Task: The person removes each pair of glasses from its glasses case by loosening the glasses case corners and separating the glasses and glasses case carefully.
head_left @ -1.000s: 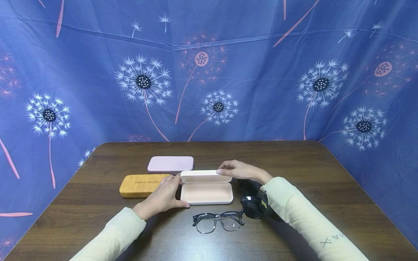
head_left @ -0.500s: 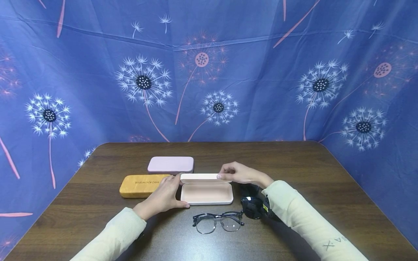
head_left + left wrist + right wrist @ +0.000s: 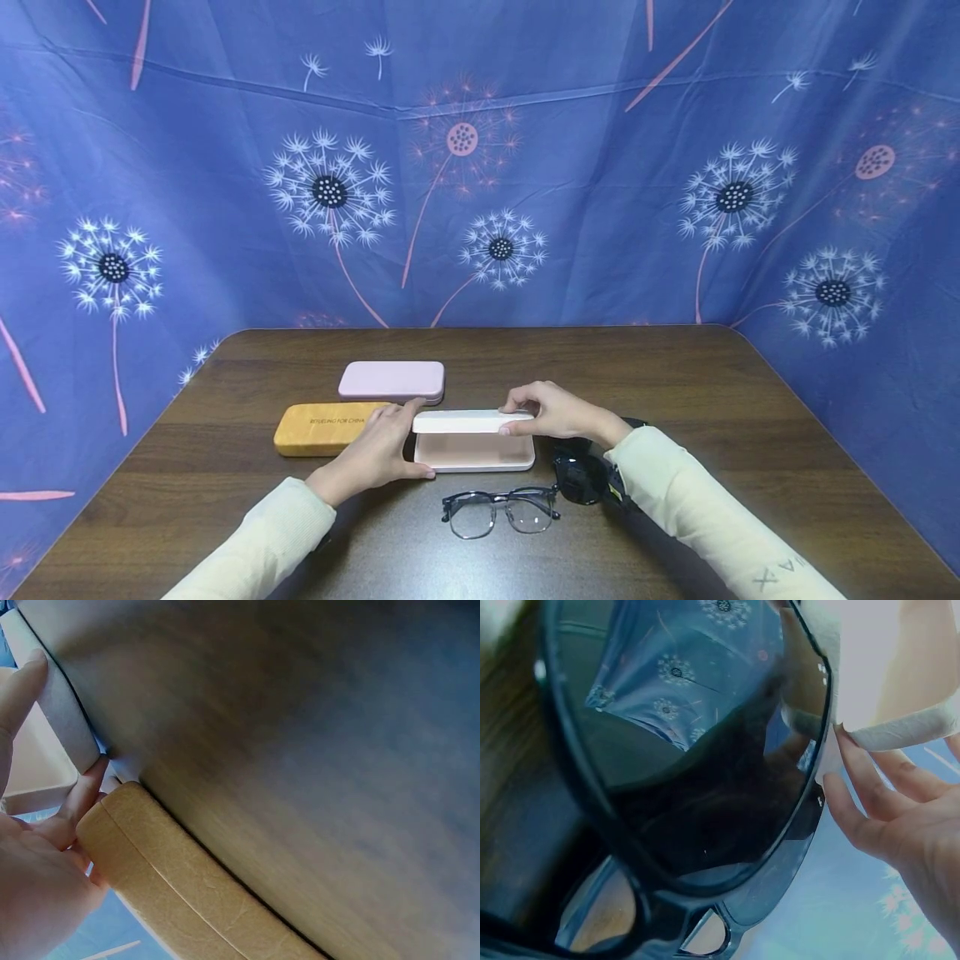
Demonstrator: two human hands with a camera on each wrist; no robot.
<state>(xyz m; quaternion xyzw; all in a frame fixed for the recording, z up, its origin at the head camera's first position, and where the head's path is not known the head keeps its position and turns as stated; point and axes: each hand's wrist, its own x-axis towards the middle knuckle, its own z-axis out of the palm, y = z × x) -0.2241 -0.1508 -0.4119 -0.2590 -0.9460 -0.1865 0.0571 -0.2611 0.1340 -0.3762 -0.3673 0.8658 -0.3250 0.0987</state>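
Note:
A white glasses case (image 3: 474,454) with a pale pink inside lies on the table, its hinged lid (image 3: 456,422) tilted partway down over the base. My left hand (image 3: 375,447) grips the case's left end, thumb at the front corner and fingers toward the back. In the left wrist view its thumb and a fingertip are at the case wall (image 3: 69,724). At the lid's right end, my right hand (image 3: 561,414) pinches the edge between thumb and fingers. The right wrist view has those fingers at the lid's rim (image 3: 907,729), behind a large dark lens.
Black-rimmed eyeglasses (image 3: 472,515) lie in front of the case. Dark sunglasses (image 3: 580,481) sit to its right, partly under the right sleeve. A yellow glasses case (image 3: 318,433) is beside my left hand, with a pink case (image 3: 392,379) behind. A blue dandelion-print cloth (image 3: 585,192) hangs at the back.
My right hand has brought the lid forward and down, so less of the case's inside shows. The left hand has stayed in place on the case.

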